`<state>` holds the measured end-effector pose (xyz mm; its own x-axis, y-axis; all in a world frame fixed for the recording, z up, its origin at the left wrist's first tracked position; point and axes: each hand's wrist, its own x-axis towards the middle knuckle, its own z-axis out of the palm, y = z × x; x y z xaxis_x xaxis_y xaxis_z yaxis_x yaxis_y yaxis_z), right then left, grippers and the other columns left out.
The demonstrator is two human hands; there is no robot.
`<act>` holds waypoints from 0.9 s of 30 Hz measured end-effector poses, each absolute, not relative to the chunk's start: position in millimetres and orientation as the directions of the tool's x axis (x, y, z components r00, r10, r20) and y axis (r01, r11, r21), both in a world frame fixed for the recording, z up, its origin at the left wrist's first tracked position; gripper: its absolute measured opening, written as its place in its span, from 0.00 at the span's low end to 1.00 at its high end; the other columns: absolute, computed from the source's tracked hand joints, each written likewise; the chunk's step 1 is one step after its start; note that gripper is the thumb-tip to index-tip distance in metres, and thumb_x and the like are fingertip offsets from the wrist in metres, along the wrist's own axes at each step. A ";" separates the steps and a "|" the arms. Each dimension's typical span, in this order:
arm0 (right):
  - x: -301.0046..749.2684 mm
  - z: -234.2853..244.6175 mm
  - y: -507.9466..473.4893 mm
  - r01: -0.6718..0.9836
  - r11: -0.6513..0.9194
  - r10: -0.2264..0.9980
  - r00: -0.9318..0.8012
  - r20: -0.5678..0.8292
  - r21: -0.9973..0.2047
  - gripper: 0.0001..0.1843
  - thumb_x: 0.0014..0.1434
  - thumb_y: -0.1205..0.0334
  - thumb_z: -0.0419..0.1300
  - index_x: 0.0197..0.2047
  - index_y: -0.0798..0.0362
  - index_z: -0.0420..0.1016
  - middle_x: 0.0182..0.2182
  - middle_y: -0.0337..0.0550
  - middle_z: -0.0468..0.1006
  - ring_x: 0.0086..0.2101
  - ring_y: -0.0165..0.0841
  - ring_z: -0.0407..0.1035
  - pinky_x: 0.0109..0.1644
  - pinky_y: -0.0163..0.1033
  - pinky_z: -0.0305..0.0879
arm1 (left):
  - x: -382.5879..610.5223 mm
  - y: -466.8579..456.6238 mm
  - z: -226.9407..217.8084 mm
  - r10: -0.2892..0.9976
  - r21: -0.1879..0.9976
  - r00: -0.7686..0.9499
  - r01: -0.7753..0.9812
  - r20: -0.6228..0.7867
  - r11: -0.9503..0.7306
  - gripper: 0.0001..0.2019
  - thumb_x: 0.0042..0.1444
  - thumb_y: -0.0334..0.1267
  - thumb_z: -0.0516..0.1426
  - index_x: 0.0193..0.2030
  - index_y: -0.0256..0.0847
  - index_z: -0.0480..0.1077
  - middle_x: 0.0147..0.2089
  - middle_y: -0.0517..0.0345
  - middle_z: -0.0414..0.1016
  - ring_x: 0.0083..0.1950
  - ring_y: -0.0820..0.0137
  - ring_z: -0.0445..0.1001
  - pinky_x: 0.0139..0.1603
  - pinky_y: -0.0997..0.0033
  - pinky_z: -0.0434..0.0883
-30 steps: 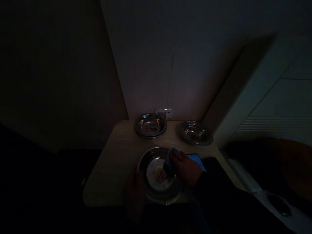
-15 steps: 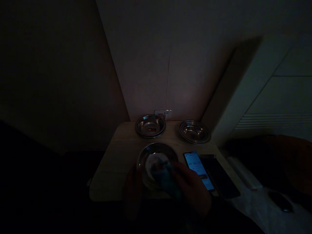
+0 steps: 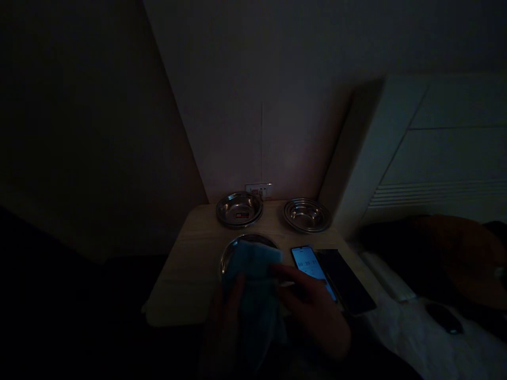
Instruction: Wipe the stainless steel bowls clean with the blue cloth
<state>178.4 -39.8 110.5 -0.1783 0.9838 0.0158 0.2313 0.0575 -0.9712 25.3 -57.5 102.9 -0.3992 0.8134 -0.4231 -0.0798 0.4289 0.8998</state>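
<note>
The room is very dark. A blue cloth (image 3: 253, 279) hangs between my two hands over a steel plate (image 3: 232, 250) near the front of a small wooden table (image 3: 190, 264); only the plate's far rim shows. My left hand (image 3: 225, 311) grips the cloth's left side. My right hand (image 3: 312, 311) holds its right side, fingers curled on the fabric.
Two more steel plates stand at the back, one on the left (image 3: 238, 208) and one on the right (image 3: 306, 215), before a wall socket (image 3: 258, 189). A lit phone (image 3: 311, 264) and a dark phone (image 3: 344, 279) lie right of the near plate. A white cabinet (image 3: 396, 153) rises at right.
My right hand has left the inside of the near plate, where it rubbed with the cloth. Both hands now hold the cloth spread over the plate, and the view has shifted.
</note>
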 end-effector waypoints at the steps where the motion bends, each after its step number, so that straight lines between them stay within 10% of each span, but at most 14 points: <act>1: 184.1 109.9 -41.0 0.259 0.076 0.984 -0.177 0.030 -0.963 0.19 0.54 0.58 0.56 0.49 0.52 0.74 0.42 0.46 0.79 0.39 0.39 0.73 0.45 0.45 0.70 | 23.3 -57.2 103.5 0.786 0.883 -0.410 -0.139 -0.463 0.448 0.22 0.48 0.52 0.55 0.46 0.40 0.69 0.48 0.51 0.74 0.50 0.59 0.71 0.51 0.59 0.66; 11: 192.8 97.4 -72.9 0.483 0.500 0.863 -0.348 0.367 -0.719 0.36 0.53 0.59 0.61 0.64 0.45 0.55 0.65 0.47 0.51 0.62 0.45 0.49 0.60 0.56 0.55 | 52.4 -62.4 103.8 0.917 0.890 -0.146 -0.338 -0.371 0.306 0.23 0.45 0.52 0.59 0.46 0.41 0.72 0.49 0.51 0.75 0.53 0.58 0.71 0.52 0.61 0.67; 16: 201.1 78.2 -67.8 0.377 0.241 0.963 -0.210 0.170 -0.894 0.26 0.59 0.58 0.53 0.61 0.50 0.60 0.59 0.47 0.63 0.58 0.40 0.58 0.61 0.50 0.55 | 54.9 -57.6 99.7 0.963 0.880 0.023 -0.400 -0.269 0.255 0.25 0.46 0.50 0.59 0.50 0.40 0.69 0.52 0.48 0.73 0.53 0.58 0.70 0.54 0.61 0.67; 27: 224.9 96.1 -57.1 -0.099 -0.272 0.937 -0.252 -0.241 -0.957 0.27 0.47 0.41 0.62 0.44 0.52 0.75 0.38 0.44 0.78 0.38 0.38 0.71 0.44 0.42 0.68 | 44.0 -49.4 104.9 0.993 0.969 0.052 0.230 -0.102 0.087 0.26 0.46 0.46 0.60 0.52 0.42 0.67 0.56 0.52 0.70 0.56 0.63 0.68 0.53 0.66 0.67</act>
<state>224.9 -57.1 96.1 -0.2518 0.9374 -0.2408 -0.0986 -0.2724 -0.9571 44.0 -49.4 104.9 0.0517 0.9935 -0.1018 0.2305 0.0874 0.9691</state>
